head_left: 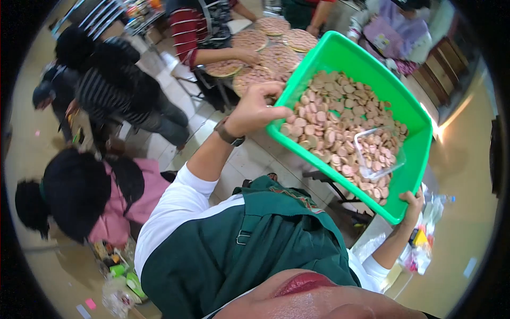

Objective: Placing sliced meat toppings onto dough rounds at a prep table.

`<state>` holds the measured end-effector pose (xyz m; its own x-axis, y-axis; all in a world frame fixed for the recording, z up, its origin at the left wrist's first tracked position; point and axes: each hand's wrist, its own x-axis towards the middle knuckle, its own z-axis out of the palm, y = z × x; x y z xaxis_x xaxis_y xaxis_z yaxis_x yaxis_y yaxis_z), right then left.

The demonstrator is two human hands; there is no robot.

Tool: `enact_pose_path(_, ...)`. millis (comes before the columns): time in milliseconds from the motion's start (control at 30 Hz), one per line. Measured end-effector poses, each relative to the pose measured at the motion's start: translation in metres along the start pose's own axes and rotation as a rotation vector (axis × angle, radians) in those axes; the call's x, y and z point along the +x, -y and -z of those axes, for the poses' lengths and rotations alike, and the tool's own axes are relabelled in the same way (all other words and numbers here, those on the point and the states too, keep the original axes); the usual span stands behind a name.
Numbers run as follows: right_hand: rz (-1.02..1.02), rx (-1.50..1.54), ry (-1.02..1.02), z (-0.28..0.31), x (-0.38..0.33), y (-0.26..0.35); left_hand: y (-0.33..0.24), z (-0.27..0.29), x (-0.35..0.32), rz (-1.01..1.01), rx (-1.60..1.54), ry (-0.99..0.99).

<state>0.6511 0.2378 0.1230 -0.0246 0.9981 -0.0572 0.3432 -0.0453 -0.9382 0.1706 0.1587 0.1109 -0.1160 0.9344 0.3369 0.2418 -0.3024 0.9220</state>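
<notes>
2 hands carry 1 load here. Head view: the left hand (pixel 255 109) grips the near-left rim of a green plastic tray (pixel 340 58), fingers (pixel 265 90) curled over the edge and clamped on it, a dark wristwatch (pixel 229 133) on that wrist. The right hand (pixel 411 204) holds the tray's lower right corner, fingers closed on the rim from beneath. The tray is held up in the air, tilted, in front of the person's chest, above a tiled floor (pixel 202 133).

Contents: a heap of small round pinkish-brown biscuits (pixel 329 122), with 1 clear plastic box (pixel 380 154) lying among them, also holding biscuits.

Beyond the tray stands a desk (pixel 241 24) bearing several round flat trays of the same biscuits (pixel 276 58); a person in a striped sleeve (pixel 186 37) works there. Other people crouch at left.

Judgement: the step in hand appears to be carrying the loaded tray. The next move calls for a level, 2-handed hold, since the tilt could spill biscuits toward the low corner.
</notes>
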Motion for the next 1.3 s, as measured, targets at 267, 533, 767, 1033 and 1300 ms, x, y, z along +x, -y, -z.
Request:
enact_pose_path(267, 0.037, -0.357, -0.229, -0.061, -0.082, 0.015, 0.119, 0.028, 0.009, -0.072, -0.419, 0.179)
enact_pose_path(533, 0.005, -0.408, -0.612, -0.083, -0.085, -0.040, 0.166, -0.020, 0.042, -0.267, -0.448, 0.345)
enact_pose_path(767, -0.154, -0.470, -0.686, 0.006, 0.060, -0.210, 0.254, -0.186, 0.138, -0.052, -0.453, 0.557)
enact_pose_path(1033, -0.295, -0.566, -0.664, 0.056, 0.190, -0.396, 0.370, -0.324, 0.160, 0.369, -0.069, 0.618)
enact_pose_path(1300, -0.356, -0.544, -0.637, 0.023, 0.208, -0.499, 0.399, -0.346, 0.121, 0.425, 0.117, 0.470)
